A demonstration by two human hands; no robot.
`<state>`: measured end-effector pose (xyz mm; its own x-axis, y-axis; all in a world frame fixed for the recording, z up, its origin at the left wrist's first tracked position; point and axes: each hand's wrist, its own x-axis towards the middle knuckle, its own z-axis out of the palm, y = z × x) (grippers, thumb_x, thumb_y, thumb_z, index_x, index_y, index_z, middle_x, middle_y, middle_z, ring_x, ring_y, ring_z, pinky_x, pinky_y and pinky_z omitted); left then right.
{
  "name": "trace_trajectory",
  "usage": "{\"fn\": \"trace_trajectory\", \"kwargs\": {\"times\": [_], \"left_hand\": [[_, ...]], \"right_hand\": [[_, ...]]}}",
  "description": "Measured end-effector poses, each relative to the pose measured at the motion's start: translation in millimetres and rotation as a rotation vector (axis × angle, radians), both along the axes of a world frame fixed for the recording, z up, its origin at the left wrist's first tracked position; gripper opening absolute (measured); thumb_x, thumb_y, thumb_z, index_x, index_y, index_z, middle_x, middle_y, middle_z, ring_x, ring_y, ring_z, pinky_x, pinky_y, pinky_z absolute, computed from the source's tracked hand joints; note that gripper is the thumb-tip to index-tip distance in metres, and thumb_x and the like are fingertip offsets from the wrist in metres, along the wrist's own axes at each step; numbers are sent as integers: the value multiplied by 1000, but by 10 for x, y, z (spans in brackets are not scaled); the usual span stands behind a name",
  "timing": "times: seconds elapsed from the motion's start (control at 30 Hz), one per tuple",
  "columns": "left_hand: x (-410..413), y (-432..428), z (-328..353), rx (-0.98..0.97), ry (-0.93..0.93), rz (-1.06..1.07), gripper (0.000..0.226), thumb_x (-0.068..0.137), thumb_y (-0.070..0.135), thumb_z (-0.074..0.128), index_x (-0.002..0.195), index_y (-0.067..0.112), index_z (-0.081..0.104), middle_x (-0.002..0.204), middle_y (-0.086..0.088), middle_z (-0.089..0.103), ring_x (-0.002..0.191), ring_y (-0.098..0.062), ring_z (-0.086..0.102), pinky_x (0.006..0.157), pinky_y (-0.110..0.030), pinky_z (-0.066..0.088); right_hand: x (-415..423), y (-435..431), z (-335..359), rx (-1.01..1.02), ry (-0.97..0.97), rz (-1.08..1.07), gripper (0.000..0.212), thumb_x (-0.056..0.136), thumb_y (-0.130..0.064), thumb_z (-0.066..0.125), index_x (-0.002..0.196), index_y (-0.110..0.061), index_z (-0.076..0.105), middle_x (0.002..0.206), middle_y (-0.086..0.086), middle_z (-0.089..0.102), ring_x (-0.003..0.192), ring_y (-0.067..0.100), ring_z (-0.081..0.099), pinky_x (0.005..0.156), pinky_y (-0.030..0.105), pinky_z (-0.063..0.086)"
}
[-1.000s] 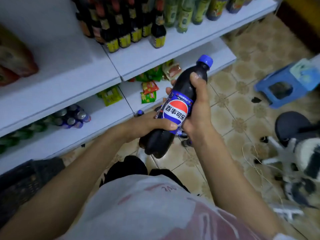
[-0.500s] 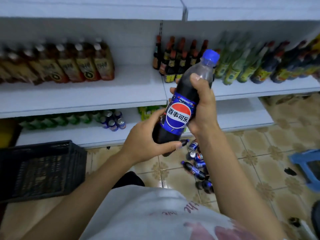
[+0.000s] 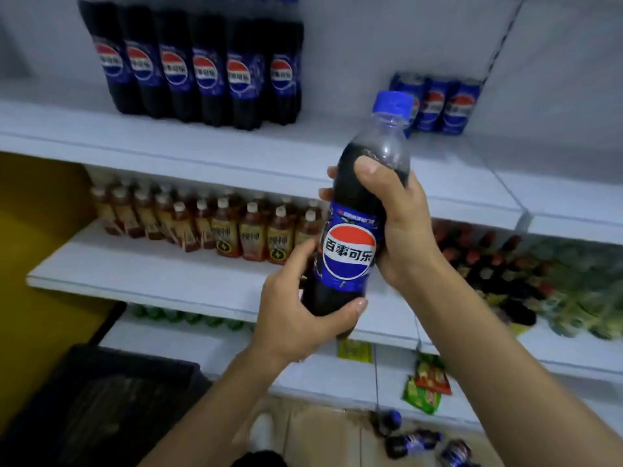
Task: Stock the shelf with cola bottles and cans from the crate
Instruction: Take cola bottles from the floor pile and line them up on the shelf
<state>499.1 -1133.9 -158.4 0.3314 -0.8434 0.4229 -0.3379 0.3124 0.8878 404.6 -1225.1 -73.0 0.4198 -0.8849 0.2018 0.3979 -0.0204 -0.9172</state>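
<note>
A cola bottle [image 3: 350, 254] with a blue cap and blue label is held upright in front of the shelves. My right hand [image 3: 401, 224] grips its upper body, thumb on the dark shoulder. My left hand [image 3: 303, 315] grips its base from below. On the top white shelf [image 3: 269, 153] stands a row of several cola bottles [image 3: 199, 65] at the left and three blue cola cans [image 3: 441, 106] at the right, behind the held bottle's cap. The black crate [image 3: 101, 399] sits at the lower left on the floor.
The middle shelf [image 3: 151, 281] carries brown tea bottles [image 3: 219, 227] and dark sauce bottles [image 3: 495, 264]. Green bottles and snack packets [image 3: 424, 385] lie on the lower shelves. More cola bottles and cans [image 3: 414, 443] lie on the tiled floor at the bottom right.
The view has risen from the lower shelves to the top shelf with the cola row. Both hands have lifted the bottle upward, keeping the same grip.
</note>
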Motion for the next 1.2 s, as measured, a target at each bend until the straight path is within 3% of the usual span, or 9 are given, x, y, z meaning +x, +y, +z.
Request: {"fn": "trace_trajectory", "kwargs": {"times": [0.07, 0.2, 0.33, 0.5, 0.6, 0.67, 0.87, 1.03, 1.2], "left_hand": [[381, -255, 153, -45, -4, 22, 67, 62, 41, 75, 123, 33, 48, 112, 22, 64, 101, -2, 63, 79, -13, 50], [1095, -797, 374, -141, -53, 45, 74, 63, 39, 78, 128, 20, 51, 114, 9, 67, 104, -15, 65, 84, -34, 56], [1655, -1301, 620, -167, -135, 33, 73, 64, 45, 75, 129, 25, 48, 116, 13, 64, 104, -7, 63, 80, -20, 54], [2092, -2005, 759, -60, -255, -37, 85, 61, 52, 77, 135, 28, 41, 121, 12, 62, 108, -6, 60, 90, -33, 54], [2338, -2330, 781, -32, -471, 38, 96, 59, 58, 79, 140, 30, 35, 136, 8, 50, 122, -7, 48, 102, -33, 45], [2551, -2502, 801, -133, -666, 179, 104, 60, 68, 73, 144, 23, 32, 146, 1, 40, 131, -12, 35, 109, -31, 33], [2960, -2998, 783, -310, -1172, 340, 114, 63, 82, 57, 147, 12, 25, 156, -16, 18, 146, -28, 10, 119, -51, 5], [2981, -3144, 707, -311, -1181, 348, 115, 64, 81, 55, 149, 12, 17, 156, -14, 5, 146, -22, -12, 119, -46, -3], [2969, -3139, 702, -356, -1153, 321, 108, 69, 79, 53, 148, 17, 16, 155, -15, 5, 145, -22, -17, 119, -50, 1]], "right_hand": [[378, -229, 185, -61, 20, 30, 68, 64, -38, 73, 120, -5, 53, 99, 16, 69, 85, 28, 69, 69, 36, 55], [963, -674, 366, -167, 102, -6, 80, 65, -46, 78, 131, -11, 49, 111, 6, 69, 96, 19, 69, 78, 31, 55], [1291, -1008, 305, -237, 239, -64, 60, 72, -38, 77, 124, -21, 53, 109, -7, 70, 101, 11, 67, 78, 26, 56], [1638, -1497, 447, -285, 303, -158, 45, 68, -26, 77, 106, -32, 55, 102, -9, 69, 94, 6, 68, 74, 20, 56], [1801, -1886, 431, -297, 387, -230, 49, 74, -22, 79, 114, -30, 53, 111, -10, 66, 98, 7, 66, 72, 19, 57], [1901, -2113, 358, -283, 432, -256, 54, 71, -21, 81, 118, -24, 53, 113, -4, 66, 100, 11, 65, 76, 24, 57], [2119, -2536, 199, -197, 420, -267, 55, 67, -20, 84, 115, -19, 57, 111, 0, 69, 98, 15, 68, 78, 29, 57], [2187, -2609, 154, -305, 488, -269, 51, 75, -23, 79, 120, -23, 54, 110, -9, 64, 97, 5, 63, 78, 18, 55], [2085, -2519, -83, -382, 543, -284, 69, 72, -21, 83, 129, -25, 45, 117, -13, 60, 102, 0, 61, 80, 16, 53]]}}
